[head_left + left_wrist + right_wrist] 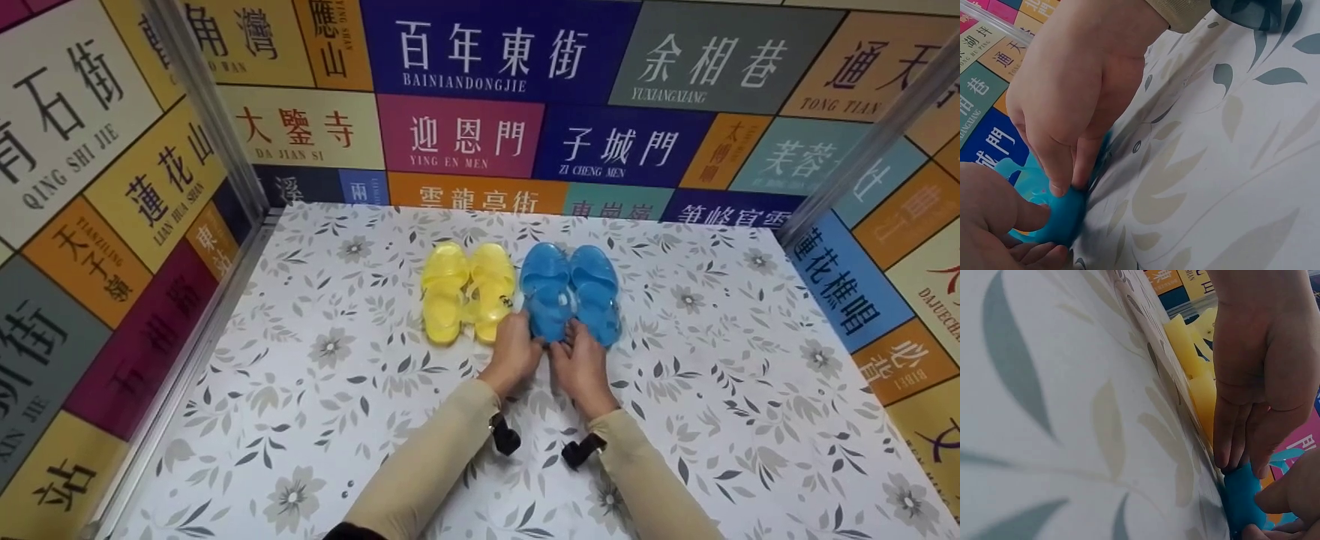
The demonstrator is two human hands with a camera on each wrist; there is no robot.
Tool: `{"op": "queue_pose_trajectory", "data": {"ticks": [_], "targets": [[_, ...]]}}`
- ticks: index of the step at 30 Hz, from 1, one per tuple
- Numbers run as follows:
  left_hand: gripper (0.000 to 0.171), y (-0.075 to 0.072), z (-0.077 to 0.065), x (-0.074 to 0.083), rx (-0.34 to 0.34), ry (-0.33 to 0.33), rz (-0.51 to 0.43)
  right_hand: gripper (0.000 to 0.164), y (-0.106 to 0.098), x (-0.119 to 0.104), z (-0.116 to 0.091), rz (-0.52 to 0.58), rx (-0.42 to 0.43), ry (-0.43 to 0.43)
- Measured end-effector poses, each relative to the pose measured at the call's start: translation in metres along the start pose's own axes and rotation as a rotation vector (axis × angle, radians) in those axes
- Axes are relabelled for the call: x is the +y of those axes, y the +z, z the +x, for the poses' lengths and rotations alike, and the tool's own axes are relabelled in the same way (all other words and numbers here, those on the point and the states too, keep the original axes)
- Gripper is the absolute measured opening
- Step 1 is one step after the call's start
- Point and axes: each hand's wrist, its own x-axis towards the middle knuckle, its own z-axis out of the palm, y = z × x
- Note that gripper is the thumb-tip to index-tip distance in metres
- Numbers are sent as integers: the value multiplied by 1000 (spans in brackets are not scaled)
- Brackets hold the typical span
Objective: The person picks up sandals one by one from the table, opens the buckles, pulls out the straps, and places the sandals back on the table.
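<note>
A pair of blue jelly slippers lies at the middle of the table, toes toward the back wall. My left hand (516, 351) pinches the heel of the left blue slipper (545, 268) at its left side. At the right of the same heel, my right hand (583, 367) pinches it between thumb and fingers. In the left wrist view, both thumbs sit on top of the blue heel (1067, 216). The right blue slipper (595, 264) lies alongside, its heel partly behind my right fingers. To the left are two yellow slippers (445, 289), side by side.
A white tabletop (315, 420) with grey flowers and leaves spreads around the slippers. Colourful panels with Chinese lettering form a back wall (461, 135) and side walls. Metal posts (217, 112) stand at the corners. Each wrist wears a small black device (504, 436).
</note>
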Motion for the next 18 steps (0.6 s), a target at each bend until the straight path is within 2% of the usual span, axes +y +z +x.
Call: {"op": "queue_pose_trajectory", "data": {"ticks": [3,6,10,12,15,18], "targets": [[22,3,-1,-3,9,13,14,56,0,1,-1,48,2,18],[21,11,0,-12,52,41,9,59,-1,1,-2,50,-5,10],[29,26,2,-26,98,69,-16,60,-2,2,-3,25,-37,-2],[34,27,1,-27,98,65,-37,60,-4,1,-3,27,-51,0],[46,20,-3,-22,77,53,-42,59,-6,0,-3,31,-59,7],[57,8,-8,-9,39,32,-64,59,-9,0,-3,35,-54,11]]}}
